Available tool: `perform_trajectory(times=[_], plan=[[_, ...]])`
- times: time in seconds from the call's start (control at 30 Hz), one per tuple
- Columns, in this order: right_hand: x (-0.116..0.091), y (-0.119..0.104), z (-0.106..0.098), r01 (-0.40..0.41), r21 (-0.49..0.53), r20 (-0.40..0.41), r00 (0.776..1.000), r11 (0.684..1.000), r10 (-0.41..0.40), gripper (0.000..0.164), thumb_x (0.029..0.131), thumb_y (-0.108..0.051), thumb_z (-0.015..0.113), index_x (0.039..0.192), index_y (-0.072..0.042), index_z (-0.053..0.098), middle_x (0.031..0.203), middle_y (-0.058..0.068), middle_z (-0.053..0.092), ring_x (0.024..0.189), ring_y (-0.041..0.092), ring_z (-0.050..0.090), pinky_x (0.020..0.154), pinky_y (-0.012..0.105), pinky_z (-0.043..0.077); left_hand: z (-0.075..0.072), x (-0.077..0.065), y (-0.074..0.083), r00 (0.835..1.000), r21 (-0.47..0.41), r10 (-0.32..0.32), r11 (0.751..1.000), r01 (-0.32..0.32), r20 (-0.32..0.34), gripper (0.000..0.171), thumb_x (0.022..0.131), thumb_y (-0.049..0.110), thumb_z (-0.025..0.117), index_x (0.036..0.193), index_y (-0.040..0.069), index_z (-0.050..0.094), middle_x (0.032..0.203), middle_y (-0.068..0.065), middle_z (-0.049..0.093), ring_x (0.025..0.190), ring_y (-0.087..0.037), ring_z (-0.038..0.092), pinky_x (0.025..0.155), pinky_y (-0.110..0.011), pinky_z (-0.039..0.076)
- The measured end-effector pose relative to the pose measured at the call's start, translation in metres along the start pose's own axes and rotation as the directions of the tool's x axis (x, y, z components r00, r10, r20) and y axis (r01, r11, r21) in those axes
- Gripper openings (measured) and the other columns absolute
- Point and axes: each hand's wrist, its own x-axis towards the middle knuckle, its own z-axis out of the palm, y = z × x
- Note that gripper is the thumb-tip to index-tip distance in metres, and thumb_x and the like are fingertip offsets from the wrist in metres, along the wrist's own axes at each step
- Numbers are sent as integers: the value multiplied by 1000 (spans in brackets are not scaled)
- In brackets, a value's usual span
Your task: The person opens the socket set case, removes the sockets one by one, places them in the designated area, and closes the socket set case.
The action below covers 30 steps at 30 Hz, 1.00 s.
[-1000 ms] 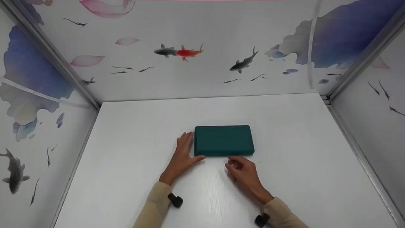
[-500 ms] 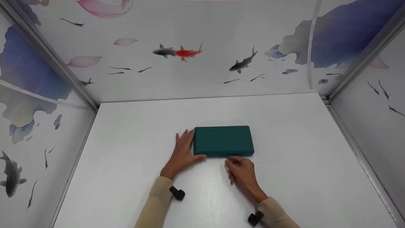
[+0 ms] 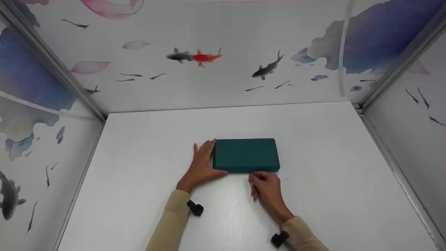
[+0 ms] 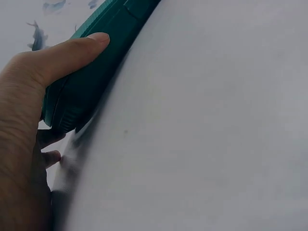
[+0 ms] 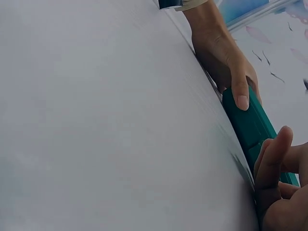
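A flat, dark green rectangular case (image 3: 246, 155) lies closed on the white table. A seam runs along its front side, with a small tab-like outline near the middle in the left wrist view. My left hand (image 3: 201, 165) holds the left end of the case, thumb pressed on the front side and fingers along the left side. My right hand (image 3: 268, 188) is at the front edge, right of the middle. Its thumb and index finger are bent together at the seam, the other fingers curled under. In the right wrist view these fingers (image 5: 274, 156) partly cover the case's front.
The white tabletop (image 3: 156, 139) extends around the case. White panels printed with fish, petals and blue leaves (image 3: 223, 83) enclose it at the back and both sides, joined by grey metal rails (image 3: 400, 174). A small black camera sits on each wrist.
The left fingers have slid slightly forward along the case's left side, up to its far corner. The right hand has moved in, its fingertips now drawn closer together at the front edge. The case stays closed.
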Motion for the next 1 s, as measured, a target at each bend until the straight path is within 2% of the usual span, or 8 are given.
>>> perform_trajectory(times=[0.1,0.23,0.43,0.5,0.7,0.83,1.0], plan=[[2,-1,1,5,25,-3,1000,1000,-5,16,105,-12,76,104,3,83,73,21,72,48,22,65,45,31,57,0,2,1,999,-6,19,1000,-19,-35,129,78,66,88,175,9,27,175,-16,38,165,-35,28,133,-65,-8],[2,-2,4,-9,43,-12,1000,999,9,23,106,-19,78,105,3,82,84,21,76,53,22,67,48,31,59,1,2,0,998,-14,23,1000,-24,-58,127,77,65,89,174,7,30,171,-17,43,163,-36,33,133,-65,-5],[1,-5,13,-91,146,-50,994,985,99,35,105,-30,80,107,5,81,93,22,77,59,19,68,53,30,60,2,1,0,997,-42,13,999,-16,-71,124,79,64,89,173,5,33,170,-18,45,162,-37,34,133,-65,-6],[1,-6,17,-123,211,-64,988,970,139,37,105,-30,80,107,7,80,91,21,75,60,17,65,54,29,59,3,1,1,997,-54,11,998,-15,-74,123,80,64,88,173,5,33,170,-18,45,162,-37,34,134,-64,-6],[2,-7,25,-181,412,-97,966,893,240,37,106,-23,78,108,13,73,83,14,66,65,16,59,57,26,54,5,3,3,998,-70,6,998,-10,-59,124,81,68,85,173,4,32,171,-19,44,162,-37,34,134,-63,-8],[3,-9,27,-201,464,-105,954,863,279,37,105,-25,79,111,10,74,85,12,65,69,16,59,61,24,54,4,3,2,998,-79,6,997,-12,-65,124,82,71,83,172,3,33,170,-19,45,161,-39,35,134,-64,-6],[4,-13,30,-199,502,-124,947,842,298,38,103,-25,83,111,11,75,81,10,66,69,15,60,62,23,53,0,4,0,998,-93,18,995,-24,-64,129,82,86,75,172,2,34,169,-22,46,161,-41,35,133,-67,-6]])
